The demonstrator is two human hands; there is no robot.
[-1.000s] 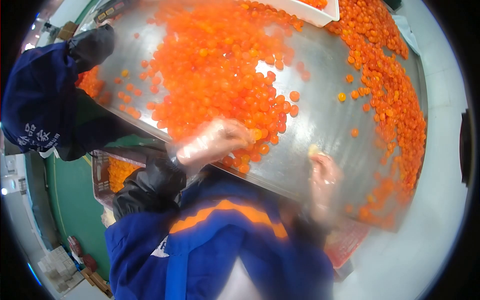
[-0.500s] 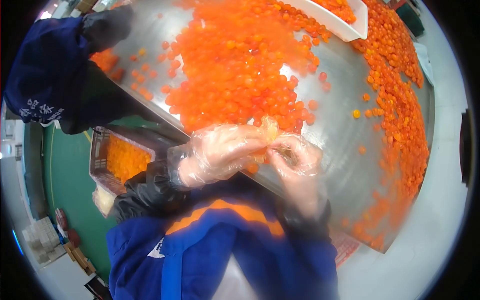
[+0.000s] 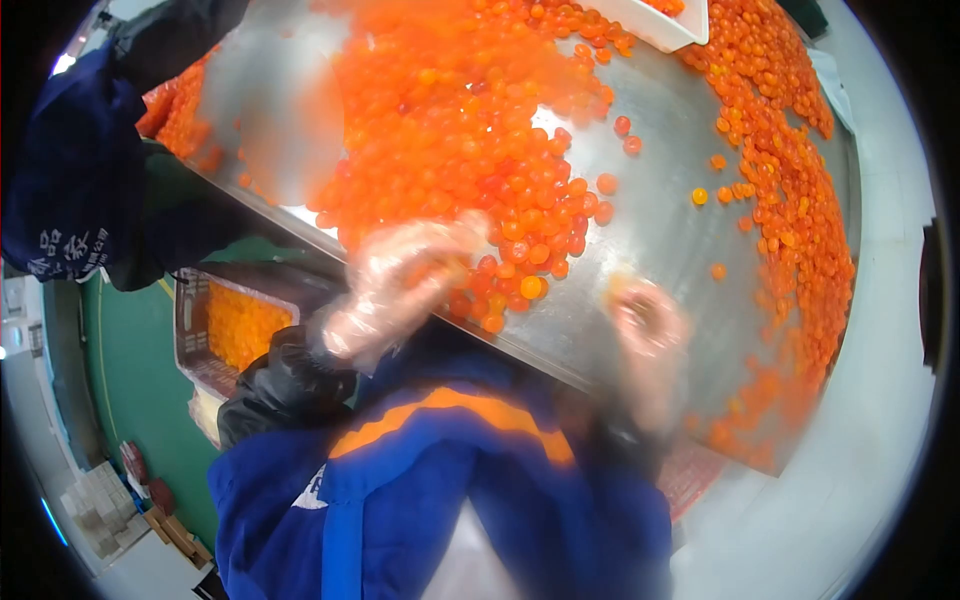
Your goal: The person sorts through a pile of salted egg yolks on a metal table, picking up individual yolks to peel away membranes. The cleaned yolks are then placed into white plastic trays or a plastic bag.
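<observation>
Orange balls: the big heap (image 3: 480, 150) lies on the middle of the steel table, its near edge just under my left hand; a second band (image 3: 800, 180) runs along the table's right rim.
Left hand (image 3: 400, 280): in a clear plastic glove, on the heap's near edge. It is motion-blurred, so I cannot tell whether the fingers are closed on a ball.
Right hand (image 3: 645, 320): gloved too, well apart from the left, over bare steel right of the heap. A pale yellow speck shows at the fingertips, but through the blur I cannot tell if it is held.
Step, as I judge it: picking single balls off the heap's edge, hands working separately.
Next move calls for: a light pinch on one ball, since they look soft and lie packed close.
Steel table (image 3: 660, 230): tilted in view, wet sheen.
Crate (image 3: 235, 325): below the near-left edge, holding more orange pieces.
White tray (image 3: 665, 30): at the far edge.
Co-worker's sleeve (image 3: 70, 170): dark blue, at the left.
</observation>
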